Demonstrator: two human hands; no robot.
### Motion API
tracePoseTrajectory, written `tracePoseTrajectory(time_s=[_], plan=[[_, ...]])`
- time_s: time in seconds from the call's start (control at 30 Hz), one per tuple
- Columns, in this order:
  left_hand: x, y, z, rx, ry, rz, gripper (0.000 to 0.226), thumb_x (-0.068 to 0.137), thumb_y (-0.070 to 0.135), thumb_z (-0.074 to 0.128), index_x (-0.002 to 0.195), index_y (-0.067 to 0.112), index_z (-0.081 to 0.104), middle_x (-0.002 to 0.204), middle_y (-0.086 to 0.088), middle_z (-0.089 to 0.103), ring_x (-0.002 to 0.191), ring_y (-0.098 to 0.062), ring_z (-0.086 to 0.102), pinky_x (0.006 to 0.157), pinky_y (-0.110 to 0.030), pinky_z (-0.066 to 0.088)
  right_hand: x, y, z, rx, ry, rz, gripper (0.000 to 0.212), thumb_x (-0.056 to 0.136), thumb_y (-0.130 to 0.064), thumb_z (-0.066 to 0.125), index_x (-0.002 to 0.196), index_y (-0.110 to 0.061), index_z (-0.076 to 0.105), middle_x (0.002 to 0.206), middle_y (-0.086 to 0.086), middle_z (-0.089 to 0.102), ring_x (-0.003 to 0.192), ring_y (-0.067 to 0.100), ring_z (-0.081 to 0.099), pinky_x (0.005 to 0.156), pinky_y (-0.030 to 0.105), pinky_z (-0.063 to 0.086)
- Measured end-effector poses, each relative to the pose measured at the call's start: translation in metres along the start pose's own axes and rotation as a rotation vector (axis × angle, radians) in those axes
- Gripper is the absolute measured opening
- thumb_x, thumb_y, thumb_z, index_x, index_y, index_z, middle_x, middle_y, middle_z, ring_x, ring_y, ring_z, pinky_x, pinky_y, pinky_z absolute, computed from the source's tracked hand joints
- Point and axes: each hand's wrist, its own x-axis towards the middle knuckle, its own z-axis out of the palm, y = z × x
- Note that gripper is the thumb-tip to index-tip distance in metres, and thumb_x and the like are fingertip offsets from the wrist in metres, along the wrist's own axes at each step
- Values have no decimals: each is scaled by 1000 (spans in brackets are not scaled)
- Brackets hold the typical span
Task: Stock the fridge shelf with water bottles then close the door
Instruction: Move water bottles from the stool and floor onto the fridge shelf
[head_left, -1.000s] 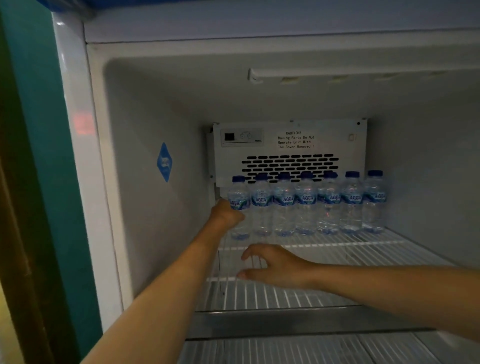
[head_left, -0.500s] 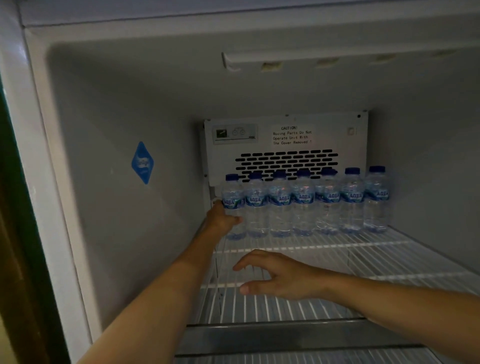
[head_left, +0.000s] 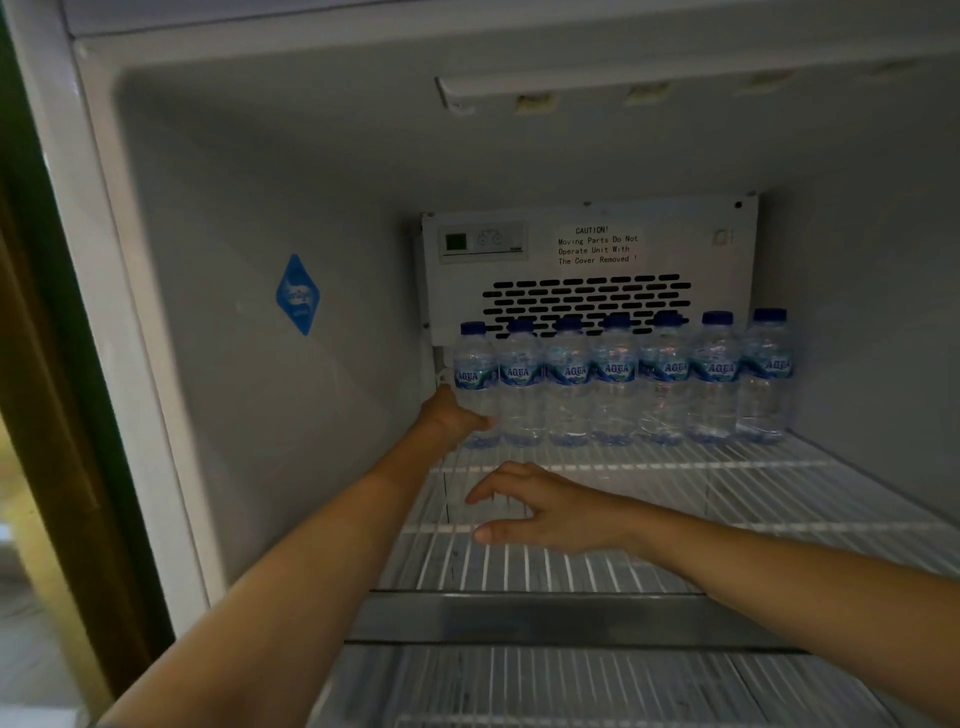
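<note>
Stock list, nearest first.

- Lower shelf (head_left: 597, 691): white wire, closest to me, under a grey rail (head_left: 519, 618).
- Right hand (head_left: 550, 512): over the front left of the shelf (head_left: 753, 499), palm down, fingers spread and loose, holding nothing. I cannot tell whether the fingertips touch the wires.
- Shelf: white wire, runs back to the rear wall of the fridge (head_left: 130, 312). Contents: seven bottles, all at its back edge.
- Left hand (head_left: 449, 418): reaches into the rear left corner and is curled round the lower body of the left bottle (head_left: 474, 364), thumb across its front.
- Left bottle: stands on the shelf, upright, long axis vertical, blue cap up, AQUA label facing me. It is just beside its neighbour.
- Bottles (head_left: 615, 379): one row running left to right, packed side by side. All are upright, caps up, labels to the front, with clear water inside.
- Panel (head_left: 587, 312): white, directly behind the row, with dark vent slots and a caution label (head_left: 597, 245).
- Sticker (head_left: 297, 294): blue diamond, on the left wall.
- Light bar (head_left: 571, 85): on the ceiling.
</note>
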Motion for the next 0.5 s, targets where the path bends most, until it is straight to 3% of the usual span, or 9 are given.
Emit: tracePoseTrajectory(time_s=[0.07,0.13,0.23,0.3,0.33,0.4,0.5], plan=[[-13,2,-4,20,-4,-73,83,69,28,82,137,3,41,138,-12,48,123,-28,51,101,-36,46,-2,-3,-2,-31,-21,-3,50,92,-47,55,137,-27,48,136,-3,45,127,12,36,108,25,32],[-31,4,-7,41,75,-74,72,81,15,73,140,0,34,139,-15,44,124,-29,48,99,-35,46,-3,-8,-3,-61,-42,-17,51,93,-46,54,138,-24,47,139,-1,46,125,11,40,102,20,34],[-76,5,-14,114,292,63,48,84,8,66,128,3,49,116,-16,60,105,-25,58,79,-21,45,-9,-23,-5,-121,-40,-2,47,94,-40,55,135,-17,52,138,1,52,117,12,51,96,20,41],[-119,6,-24,187,397,177,35,83,5,63,118,6,58,100,-12,67,93,-22,63,71,-16,41,-16,-41,-5,-192,-20,-3,38,93,-33,59,123,-11,62,124,7,64,109,19,60,94,31,48],[-143,5,-32,222,432,238,32,81,4,61,114,7,62,95,-10,69,89,-21,64,70,-15,41,-21,-53,-4,-204,5,-8,32,91,-30,62,115,-9,67,113,7,68,101,20,63,87,29,51],[-194,1,-51,264,486,361,29,79,3,60,107,10,66,86,-4,69,81,-16,65,70,-13,43,-32,-78,1,-190,122,4,21,88,-28,67,100,-11,72,92,1,70,86,15,64,68,21,49],[-275,-26,-82,263,503,426,24,81,4,60,102,14,68,81,3,68,75,-7,63,70,-13,48,-50,-124,28,-89,391,-98,16,85,-24,70,94,-12,74,86,4,72,79,14,65,70,26,49]])
